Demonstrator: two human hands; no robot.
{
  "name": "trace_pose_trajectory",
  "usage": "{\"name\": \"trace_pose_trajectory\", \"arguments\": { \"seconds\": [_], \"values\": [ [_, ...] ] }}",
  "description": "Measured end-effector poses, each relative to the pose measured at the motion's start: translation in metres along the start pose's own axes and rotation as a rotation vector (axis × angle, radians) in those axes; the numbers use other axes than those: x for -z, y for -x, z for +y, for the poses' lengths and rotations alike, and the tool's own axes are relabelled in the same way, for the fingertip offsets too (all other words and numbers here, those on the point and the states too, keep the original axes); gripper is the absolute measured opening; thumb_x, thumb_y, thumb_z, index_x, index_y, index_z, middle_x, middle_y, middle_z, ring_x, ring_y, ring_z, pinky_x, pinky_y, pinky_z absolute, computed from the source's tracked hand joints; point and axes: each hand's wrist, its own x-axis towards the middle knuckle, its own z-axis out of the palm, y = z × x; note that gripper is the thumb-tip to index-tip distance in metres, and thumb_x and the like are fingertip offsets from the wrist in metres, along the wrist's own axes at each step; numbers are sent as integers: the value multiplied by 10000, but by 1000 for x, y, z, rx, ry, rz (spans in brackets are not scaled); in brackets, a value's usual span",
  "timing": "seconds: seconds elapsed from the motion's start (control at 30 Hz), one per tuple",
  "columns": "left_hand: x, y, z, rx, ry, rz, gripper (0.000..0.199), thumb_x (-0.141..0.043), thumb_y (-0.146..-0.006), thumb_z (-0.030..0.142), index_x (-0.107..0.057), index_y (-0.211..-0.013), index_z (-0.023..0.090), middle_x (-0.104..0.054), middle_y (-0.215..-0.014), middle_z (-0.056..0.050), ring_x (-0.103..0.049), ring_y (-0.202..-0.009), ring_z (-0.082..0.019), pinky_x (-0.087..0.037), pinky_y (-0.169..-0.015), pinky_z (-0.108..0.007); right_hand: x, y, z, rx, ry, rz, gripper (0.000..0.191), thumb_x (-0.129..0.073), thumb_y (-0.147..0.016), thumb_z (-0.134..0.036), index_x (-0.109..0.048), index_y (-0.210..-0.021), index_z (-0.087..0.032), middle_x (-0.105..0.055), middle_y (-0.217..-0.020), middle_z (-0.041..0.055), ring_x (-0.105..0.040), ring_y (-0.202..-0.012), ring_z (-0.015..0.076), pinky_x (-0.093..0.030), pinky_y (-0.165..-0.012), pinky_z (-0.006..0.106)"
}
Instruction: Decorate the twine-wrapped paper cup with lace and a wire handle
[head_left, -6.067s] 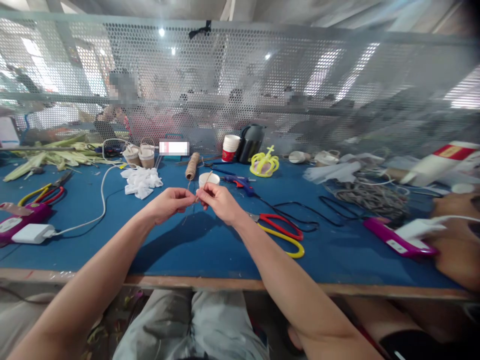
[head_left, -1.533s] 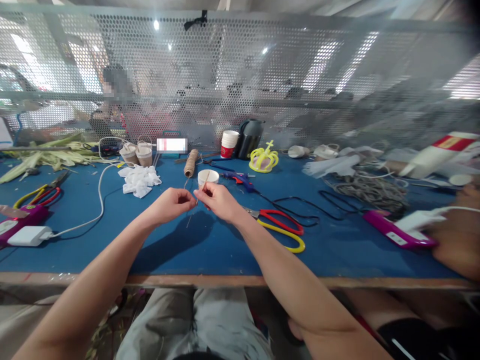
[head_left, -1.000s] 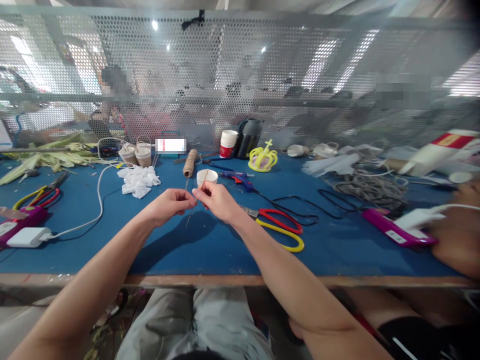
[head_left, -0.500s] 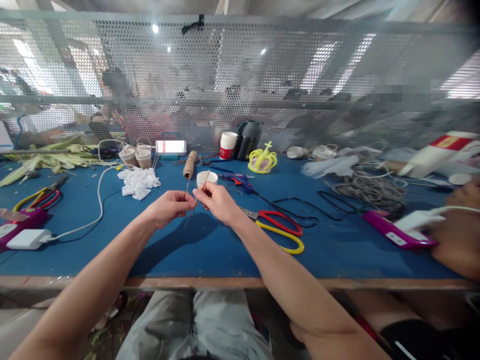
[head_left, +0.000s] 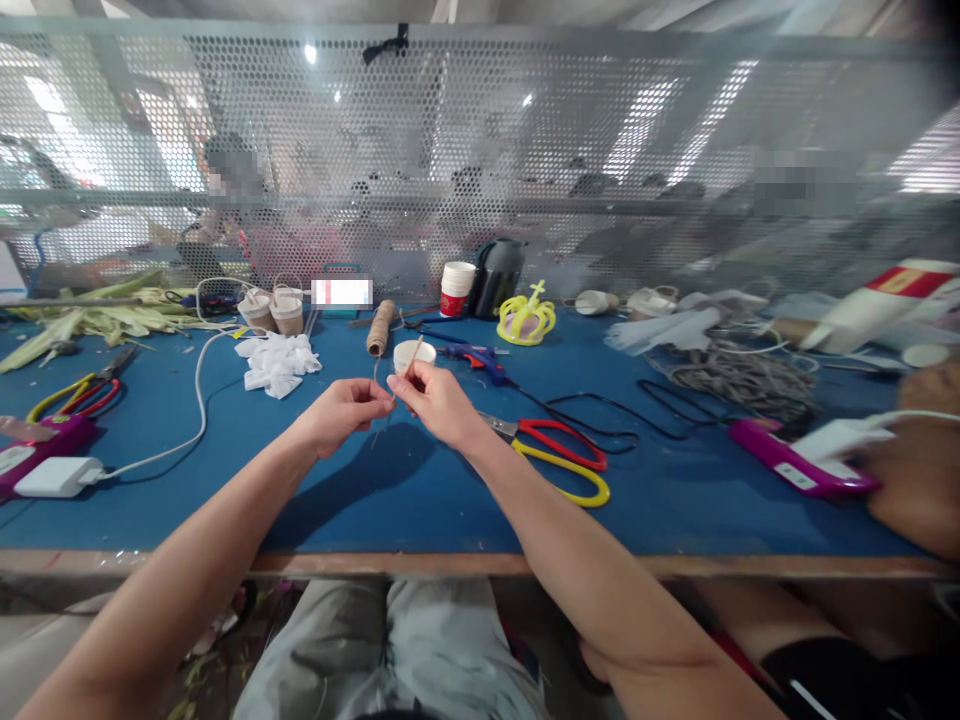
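Above the blue table (head_left: 360, 505), my left hand (head_left: 346, 413) and my right hand (head_left: 433, 402) meet almost fingertip to fingertip. My left hand is closed in a pinch on thin brown twine (head_left: 376, 375), with a loose end hanging below the fingers. That twine leads toward a twine spool (head_left: 382, 328) lying behind. Between the thumb and fingers of my right hand is a thin brown stick (head_left: 414, 352), pointing up and away. Just beyond the right hand sits a white paper cup (head_left: 417, 357), partly hidden by the stick and fingers.
Red-and-yellow scissors (head_left: 566, 445) and a blue glue gun (head_left: 484, 362) lie right of my hands. Behind stand a yellow crown-shaped piece (head_left: 526, 320) and stacked cups (head_left: 457, 290). White cloth (head_left: 279, 364) lies left. At right, another person's hand is beside a purple power strip (head_left: 802, 460).
Hardly anything differs. Both hands keep their pinch in the same place, with only a slight shift of the fingers and the hanging twine end.
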Motion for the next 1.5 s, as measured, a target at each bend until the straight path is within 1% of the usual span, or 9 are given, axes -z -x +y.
{"name": "trace_pose_trajectory", "arguments": {
  "seconds": [0.27,0.47,0.6,0.73,0.9,1.0,1.1,1.33,1.5],
  "values": [
    [0,1,1,-63,-76,48,174,-627,-575,258,-499,-582,140,-450,-506,60,-323,-450,-43,-221,-454,-203,-1,0,0,17,-24,3,239,-457,-785,-375,-433,-648,-181,-448,-530,-31,-413,-496,98,-347,-488,234],
    [4,3,6,-52,-98,3,168,-623,-595,270,-517,-600,140,-438,-512,57,-304,-444,-42,-195,-441,-207,0,1,-3,19,-42,-8,244,-468,-781,-371,-432,-632,-181,-448,-534,-29,-408,-493,97,-344,-487,238],
    [7,4,8,-37,-109,-41,217,-603,-627,328,-503,-595,138,-402,-520,57,-281,-441,-40,-179,-435,-214,1,2,-6,-8,-136,-62,249,-472,-781,-381,-433,-643,-178,-448,-530,-37,-416,-474,88,-359,-484,235],
    [8,4,7,-69,-145,-43,241,-581,-657,361,-485,-597,148,-379,-508,62,-263,-441,-45,-166,-437,-218,1,4,-8,-31,-225,-137,259,-492,-767,-412,-474,-706,-161,-465,-555,-34,-449,-500,93,-381,-495,235],
    [8,4,8,-134,-286,2,232,-553,-672,357,-503,-618,136,-410,-539,45,-304,-483,-60,-212,-459,-213,-1,3,-4,-32,-183,-79,239,-508,-762,-383,-472,-685,-159,-472,-543,-33,-440,-487,88,-366,-482,229],
    [10,4,9,-140,-379,-15,226,-519,-692,349,-514,-636,130,-418,-543,42,-314,-490,-65,-232,-461,-211,-2,2,-1,-65,-207,-101,247,-515,-756,-389,-465,-680,-160,-466,-524,-38,-439,-474,86,-361,-465,224],
    [12,3,9,-198,-455,-7,218,-497,-706,337,-513,-636,131,-428,-541,40,-324,-497,-70,-253,-469,-210,-3,2,1,-89,-246,-129,277,-521,-744,-422,-459,-677,-160,-458,-519,-42,-433,-462,81,-366,-452,218],
    [12,1,7,-289,-547,21,197,-478,-729,312,-506,-646,136,-455,-556,30,-347,-512,-78,-281,-482,-211,-2,2,0,-113,-285,-146,345,-542,-704,-492,-466,-684,-157,-461,-547,-35,-437,-469,74,-385,-444,211],
    [12,0,5,-300,-572,36,183,-474,-731,296,-508,-651,135,-466,-562,27,-353,-515,-78,-293,-492,-212,-2,2,-1,-118,-269,-142,340,-535,-712,-489,-467,-682,-156,-464,-546,-33,-442,-467,73,-390,-442,209]
  ]
}}
